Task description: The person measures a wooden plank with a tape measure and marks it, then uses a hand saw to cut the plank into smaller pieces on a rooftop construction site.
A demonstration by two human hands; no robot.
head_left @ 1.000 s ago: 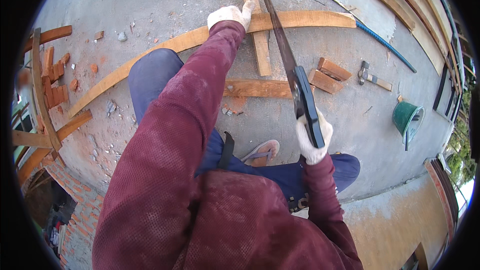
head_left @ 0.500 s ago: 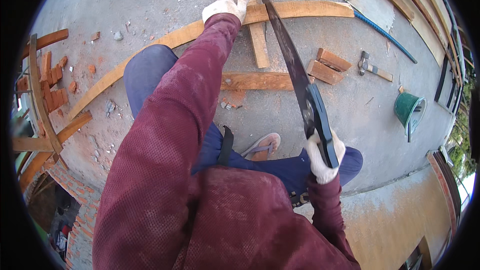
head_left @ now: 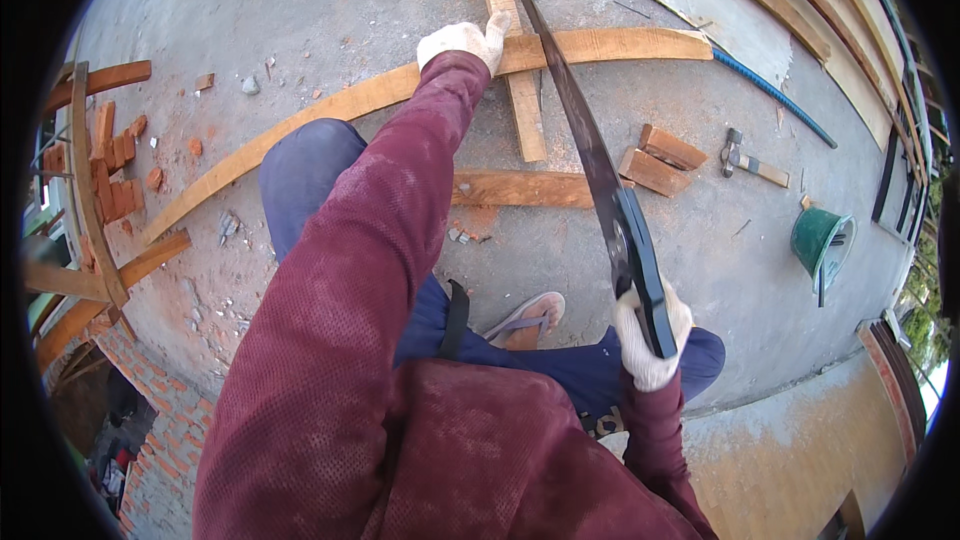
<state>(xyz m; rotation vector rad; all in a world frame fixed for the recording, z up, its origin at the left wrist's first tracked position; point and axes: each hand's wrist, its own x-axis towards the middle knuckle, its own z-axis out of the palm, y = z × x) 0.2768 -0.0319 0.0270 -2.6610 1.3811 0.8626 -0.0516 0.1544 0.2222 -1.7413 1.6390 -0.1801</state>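
My left hand (head_left: 462, 43), in a white glove, grips a long light-brown wooden board (head_left: 630, 43) and presses down on it, thumb pointing away from me. The board lies across a shorter wood block (head_left: 525, 125) on the floor. A handsaw (head_left: 580, 120) with a dark blade and black handle is held in my right hand (head_left: 655, 340), also gloved, by my right knee. Its blade slants up and away, crossing the board just right of my left hand. Whether the teeth touch the wood, I cannot tell. Another wooden piece (head_left: 520, 188) lies nearer to me.
To the right are two bricks (head_left: 655, 172), a hammer (head_left: 748, 160) and a green bucket (head_left: 815, 240) on its side. A blue ribbed rod (head_left: 775, 95) extends from the board's right end. Broken bricks (head_left: 120, 165) and wooden pieces (head_left: 90, 190) lie at the left, near a brick-edged opening (head_left: 95, 420).
The whole scene sits slightly lower in the picture. My left hand keeps its hold on the board, and the saw keeps nearly the same slant in my right hand.
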